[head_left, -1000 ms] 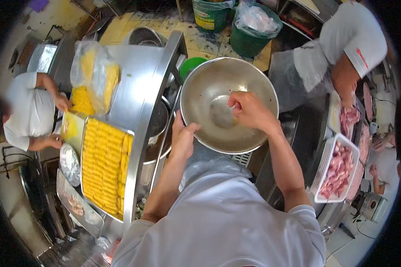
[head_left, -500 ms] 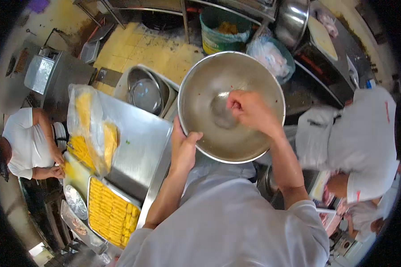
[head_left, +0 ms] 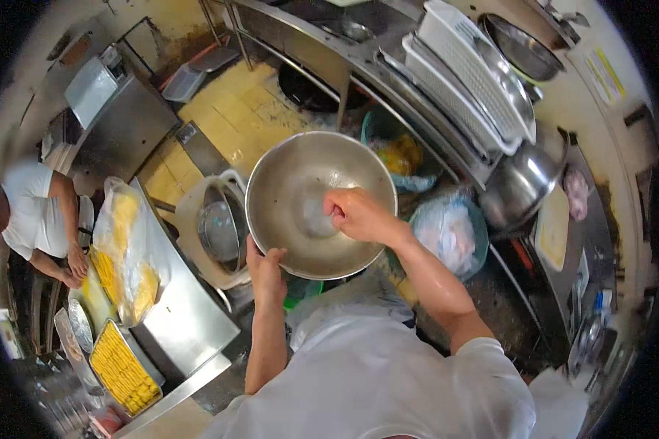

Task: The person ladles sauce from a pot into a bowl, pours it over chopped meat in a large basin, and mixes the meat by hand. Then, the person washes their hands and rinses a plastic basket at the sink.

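A large metal mixing bowl [head_left: 289,208] is in front of me, its open side towards me. My left hand [head_left: 266,272] grips its lower left rim, thumb over the edge. Inside the bowl, my right hand [head_left: 362,216] is closed in a fist near the bottom. Whatever those fingers hold, if anything, is hidden. The bowl's inner wall looks wet and has a few small specks on it.
To the left, a steel table [head_left: 190,304] bears a tray of yellow rolled pieces [head_left: 124,369] and a plastic bag [head_left: 121,249]. A co-worker [head_left: 40,208] stands beyond it. Ahead are tubs, a bagged bin [head_left: 448,238] and a steel counter with white baskets [head_left: 476,88].
My body has turned and moved away from the table, carrying the bowl along. The right fist remains inside it, and the co-workers on the right have left view.
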`<state>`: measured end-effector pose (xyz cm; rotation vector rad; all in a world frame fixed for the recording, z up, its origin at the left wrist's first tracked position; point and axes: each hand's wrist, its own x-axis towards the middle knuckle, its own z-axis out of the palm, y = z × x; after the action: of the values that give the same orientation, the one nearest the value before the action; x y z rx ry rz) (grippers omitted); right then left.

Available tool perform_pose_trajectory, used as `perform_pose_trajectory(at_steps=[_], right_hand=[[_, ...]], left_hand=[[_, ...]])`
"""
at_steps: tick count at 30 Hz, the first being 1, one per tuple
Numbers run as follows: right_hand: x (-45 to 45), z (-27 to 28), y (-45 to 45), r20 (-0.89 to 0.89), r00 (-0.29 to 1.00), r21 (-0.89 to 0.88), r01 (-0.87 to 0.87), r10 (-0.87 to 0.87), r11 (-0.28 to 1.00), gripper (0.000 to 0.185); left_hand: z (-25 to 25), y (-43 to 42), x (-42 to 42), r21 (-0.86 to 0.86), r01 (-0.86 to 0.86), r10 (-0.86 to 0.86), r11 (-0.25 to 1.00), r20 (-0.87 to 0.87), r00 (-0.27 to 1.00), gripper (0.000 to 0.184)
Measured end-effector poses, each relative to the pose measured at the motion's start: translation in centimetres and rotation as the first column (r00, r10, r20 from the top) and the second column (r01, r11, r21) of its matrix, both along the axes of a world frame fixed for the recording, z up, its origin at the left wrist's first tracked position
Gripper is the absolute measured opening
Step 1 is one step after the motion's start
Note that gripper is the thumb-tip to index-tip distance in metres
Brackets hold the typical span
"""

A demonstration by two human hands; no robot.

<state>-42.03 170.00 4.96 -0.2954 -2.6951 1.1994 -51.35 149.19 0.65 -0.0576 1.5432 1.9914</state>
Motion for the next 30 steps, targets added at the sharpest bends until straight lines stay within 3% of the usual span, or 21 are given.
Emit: perform_pose_trajectory(at_steps=[5, 10, 14, 17, 24, 25, 30], right_hand=[[-5.1, -1.4, 10.1, -0.02, 0.996, -0.072, -0.086, 0.085, 0.994, 0.007], [-11.4, -2.4, 14.3, -0.021, 0.979, -0.137, -0.203, 0.202, 0.97, 0.009], [-16.6, -3.1, 17.0, -0.052, 0.959, -0.091, -0.284, 0.28, 0.954, 0.011], [-21.0, -2.5, 20.6, -0.042, 0.967, -0.111, -0.253, 0.25, 0.961, 0.011], [-33.1, 0.0, 31.3, -0.02, 0.999, -0.176, -0.037, 0.034, 0.984, 0.011], [-34.3, 0.4, 32.8, -0.064, 0.998, -0.195, 0.002, -0.015, 0.981, 0.011], [-37.4, 3.6, 40.9, -0.093, 0.965, -0.255, 0.214, -0.244, 0.943, 0.013]], left_hand=[[0.1, 7.7, -1.6, 0.006, -0.142, 0.141, 0.99, 0.022, 0.99, 0.056], [1.2, 10.5, -3.7, -0.034, -0.244, 0.245, 0.969, 0.018, 0.969, 0.056], [1.2, 13.8, -7.8, -0.05, -0.29, 0.291, 0.956, 0.022, 0.956, 0.057], [2.7, 18.0, -12.8, 0.005, -0.266, 0.266, 0.964, -0.004, 0.964, 0.059], [3.3, 29.3, -29.3, 0.006, -0.019, 0.019, 1.0, -0.007, 1.0, 0.064], [3.2, 31.4, -31.5, -0.003, 0.043, -0.043, 0.999, -0.076, 0.996, 0.061], [4.0, 44.8, -41.4, -0.168, 0.406, -0.415, 0.898, -0.019, 0.91, 0.052]])
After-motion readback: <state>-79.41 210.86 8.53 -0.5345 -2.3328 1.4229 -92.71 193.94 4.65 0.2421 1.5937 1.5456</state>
